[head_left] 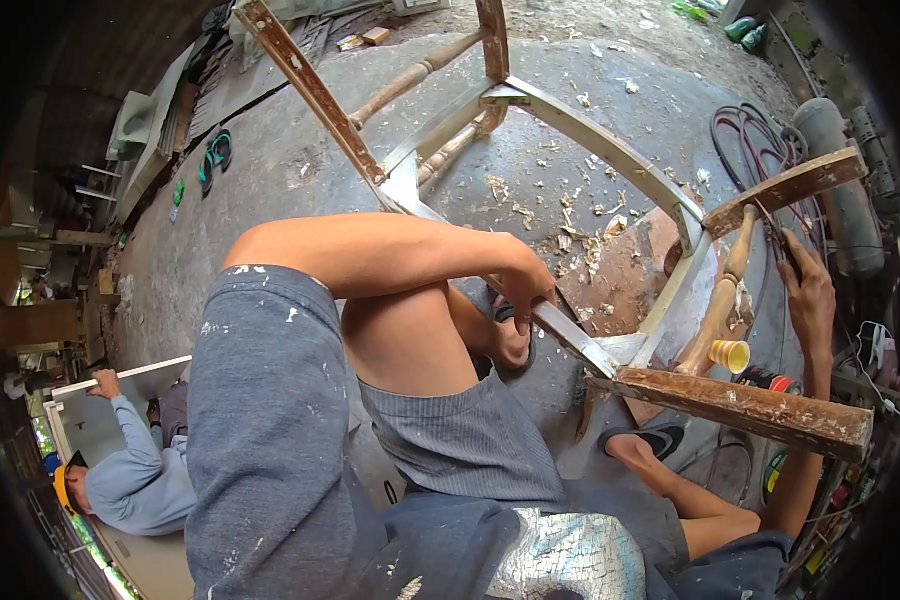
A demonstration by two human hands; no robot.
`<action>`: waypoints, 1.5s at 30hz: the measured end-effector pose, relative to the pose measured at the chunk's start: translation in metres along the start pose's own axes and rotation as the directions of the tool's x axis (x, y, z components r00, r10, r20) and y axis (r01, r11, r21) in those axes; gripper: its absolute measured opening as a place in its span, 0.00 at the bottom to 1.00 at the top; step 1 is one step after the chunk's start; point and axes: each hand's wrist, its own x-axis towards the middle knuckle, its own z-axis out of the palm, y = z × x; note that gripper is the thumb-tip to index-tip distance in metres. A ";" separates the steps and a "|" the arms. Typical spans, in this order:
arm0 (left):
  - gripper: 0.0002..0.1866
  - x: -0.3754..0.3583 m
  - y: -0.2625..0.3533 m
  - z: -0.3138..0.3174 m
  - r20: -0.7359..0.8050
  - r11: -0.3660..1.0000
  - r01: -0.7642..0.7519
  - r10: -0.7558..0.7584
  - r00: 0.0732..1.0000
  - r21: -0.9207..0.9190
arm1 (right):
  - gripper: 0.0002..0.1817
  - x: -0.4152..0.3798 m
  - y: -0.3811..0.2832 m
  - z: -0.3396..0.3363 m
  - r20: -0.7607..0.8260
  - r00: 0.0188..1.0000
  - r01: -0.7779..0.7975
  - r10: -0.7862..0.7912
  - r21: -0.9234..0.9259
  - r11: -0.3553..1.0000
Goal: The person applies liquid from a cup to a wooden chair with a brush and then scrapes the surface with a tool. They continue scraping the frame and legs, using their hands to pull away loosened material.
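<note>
An overturned wooden chair frame [610, 155] with worn brown legs and turned rungs lies in front of me. My left hand [525, 285] is wrapped round its near rail, the forearm lying across my bent knee. On the right, my right hand [808, 285] is raised beside a turned rung [738, 265] and a leg [790, 190]. Its fingers are closed round a thin dark tool [770, 225], whose tip reaches the joint of the leg and the rung. A yellow cup [730, 356] sits by the rung's lower end.
Wood shavings [580, 250] litter the concrete floor. Coiled hoses [755, 140] and a grey cylinder [840, 185] stand at the right. Sandals [215, 160] lie at the upper left. At the lower left a person [140, 480] in a yellow-orange cap holds a pale panel [80, 400].
</note>
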 end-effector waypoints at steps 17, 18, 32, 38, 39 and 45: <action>0.33 -0.010 0.008 -0.001 0.011 0.998 0.045 -0.045 0.999 -0.053 | 0.22 -0.034 -0.013 -0.002 -0.071 0.997 0.032 -0.023 0.126 0.992; 0.33 -0.009 0.007 0.000 0.007 0.998 0.038 -0.038 0.999 -0.043 | 0.22 -0.037 -0.006 0.000 -0.085 0.996 0.042 -0.031 0.138 0.990; 0.32 -0.010 0.009 -0.003 0.001 1.000 -0.014 0.014 1.000 0.001 | 0.21 -0.024 0.005 -0.011 -0.078 0.997 0.029 -0.016 0.172 0.985; 0.30 -0.016 0.014 -0.005 0.005 0.999 0.020 -0.020 1.000 -0.027 | 0.21 -0.018 -0.009 -0.009 -0.049 0.999 0.020 -0.013 0.150 0.989; 0.30 -0.016 0.014 -0.006 0.010 0.999 0.035 -0.035 0.999 -0.027 | 0.21 -0.018 -0.009 -0.008 -0.063 0.997 0.041 -0.032 0.149 0.988; 0.27 -0.020 0.016 -0.010 -0.097 0.999 0.044 -0.044 0.994 -0.004 | 0.22 -0.028 0.035 0.010 -0.148 0.989 0.045 -0.002 0.284 0.958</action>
